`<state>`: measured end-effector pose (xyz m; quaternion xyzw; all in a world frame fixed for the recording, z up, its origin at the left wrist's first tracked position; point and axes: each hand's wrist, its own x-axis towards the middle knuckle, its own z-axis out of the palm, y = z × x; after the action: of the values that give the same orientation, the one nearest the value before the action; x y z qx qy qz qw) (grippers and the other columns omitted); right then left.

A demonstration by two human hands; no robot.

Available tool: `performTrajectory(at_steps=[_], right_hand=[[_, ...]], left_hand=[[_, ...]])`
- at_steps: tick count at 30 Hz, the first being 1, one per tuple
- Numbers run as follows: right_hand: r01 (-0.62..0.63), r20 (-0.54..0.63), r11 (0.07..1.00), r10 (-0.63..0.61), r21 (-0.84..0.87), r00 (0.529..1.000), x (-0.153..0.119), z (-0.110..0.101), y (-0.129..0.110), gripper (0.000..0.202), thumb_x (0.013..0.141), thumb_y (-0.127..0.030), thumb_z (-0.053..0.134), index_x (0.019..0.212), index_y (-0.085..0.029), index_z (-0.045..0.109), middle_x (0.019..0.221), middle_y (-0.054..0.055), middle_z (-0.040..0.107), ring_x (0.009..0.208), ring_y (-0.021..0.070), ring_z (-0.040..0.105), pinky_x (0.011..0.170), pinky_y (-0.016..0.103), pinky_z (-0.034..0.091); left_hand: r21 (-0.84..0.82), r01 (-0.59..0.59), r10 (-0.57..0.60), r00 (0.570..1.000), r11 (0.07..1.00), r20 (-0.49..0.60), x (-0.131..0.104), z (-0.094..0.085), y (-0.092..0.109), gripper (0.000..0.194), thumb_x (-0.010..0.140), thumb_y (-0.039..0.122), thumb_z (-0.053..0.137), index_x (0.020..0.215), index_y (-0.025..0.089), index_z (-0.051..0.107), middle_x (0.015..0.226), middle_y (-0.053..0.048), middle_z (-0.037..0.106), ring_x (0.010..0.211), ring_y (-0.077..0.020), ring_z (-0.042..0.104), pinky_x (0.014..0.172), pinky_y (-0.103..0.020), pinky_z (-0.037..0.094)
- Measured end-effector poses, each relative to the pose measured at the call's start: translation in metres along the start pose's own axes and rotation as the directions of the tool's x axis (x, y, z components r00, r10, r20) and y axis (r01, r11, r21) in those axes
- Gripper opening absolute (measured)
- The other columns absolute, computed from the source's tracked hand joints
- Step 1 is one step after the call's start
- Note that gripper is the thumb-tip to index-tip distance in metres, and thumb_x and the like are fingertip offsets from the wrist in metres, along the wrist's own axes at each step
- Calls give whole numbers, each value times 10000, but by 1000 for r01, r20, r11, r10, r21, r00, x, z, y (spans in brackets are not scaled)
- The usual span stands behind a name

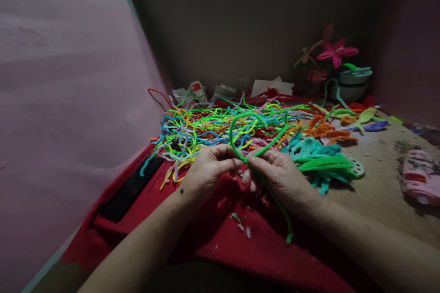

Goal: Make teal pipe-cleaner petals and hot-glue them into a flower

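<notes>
Green strand (231, 135) between left hand (208, 163) and right hand (281, 175)

Green strand (232, 136) partly hidden by right hand (280, 176); carton (198, 92) print illegible.

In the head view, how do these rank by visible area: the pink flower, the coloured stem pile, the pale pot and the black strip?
1. Coloured stem pile
2. Black strip
3. Pale pot
4. Pink flower

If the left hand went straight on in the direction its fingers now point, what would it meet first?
Past the green fuzzy stem it pinches, the left hand would most likely meet the right hand, almost directly ahead of it; the exact gap is hard to judge.
</notes>
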<state>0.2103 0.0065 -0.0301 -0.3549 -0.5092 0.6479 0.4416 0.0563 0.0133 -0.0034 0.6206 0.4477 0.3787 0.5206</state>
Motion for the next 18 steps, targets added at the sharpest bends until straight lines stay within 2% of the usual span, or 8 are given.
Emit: performTrajectory(at_steps=[8, 11, 13, 15, 16, 18], right_hand=[[-60, 33, 998, 60, 12, 998, -1, -1, -5, 280, 764, -358, 535, 623, -123, 594, 450, 8, 600, 287, 56, 446, 318, 164, 358], [-66, 21, 998, 66, 15, 998, -1, -1, -5, 284, 757, -356, 539, 590, -131, 580, 414, -2, 578, 275, 55, 433, 315, 164, 350], [-71, 20, 997, 71, 16, 997, -1, -1, -4, 299, 756, -360, 535, 561, -135, 570, 372, -10, 548, 265, 54, 420, 305, 158, 334], [-84, 20, 996, 83, 17, 996, -1, -1, -2, 326, 754, -380, 533, 540, -137, 567, 352, -13, 529, 258, 54, 409, 288, 154, 309], [-87, 23, 996, 87, 18, 996, 0, -2, -1, 346, 755, -398, 528, 533, -135, 569, 357, -11, 530, 261, 56, 414, 284, 154, 304], [-82, 29, 997, 81, 16, 996, 2, -5, 2, 386, 756, -418, 520, 505, -130, 573, 366, -4, 528, 279, 59, 430, 295, 156, 310]], left_hand=[[80, -21, 22, 1000, 997, -21, -2, 2, -1, 117, 709, 230, 597, 698, 114, 597, 645, -25, 602, 566, -108, 526, 583, -238, 405], [157, -37, 52, 995, 987, -89, -4, 6, 2, 98, 705, 214, 593, 692, 119, 612, 606, -8, 586, 555, -103, 513, 567, -223, 402], [257, -74, 112, 985, 963, -134, -6, 10, 2, 82, 715, 187, 575, 720, 128, 630, 625, -5, 593, 581, -109, 524, 582, -220, 412], [433, -166, 251, 957, 886, -148, -7, 12, 0, 101, 742, 166, 543, 746, 143, 641, 671, -14, 604, 632, -120, 543, 621, -228, 424], [534, -232, 347, 930, 813, -124, -8, 12, -3, 118, 759, 160, 525, 765, 148, 642, 706, -25, 609, 663, -125, 550, 642, -233, 428], [711, -380, 543, 840, 591, -2, -8, 11, -9, 160, 794, 150, 484, 834, 146, 639, 778, -57, 610, 723, -134, 553, 671, -243, 428]])
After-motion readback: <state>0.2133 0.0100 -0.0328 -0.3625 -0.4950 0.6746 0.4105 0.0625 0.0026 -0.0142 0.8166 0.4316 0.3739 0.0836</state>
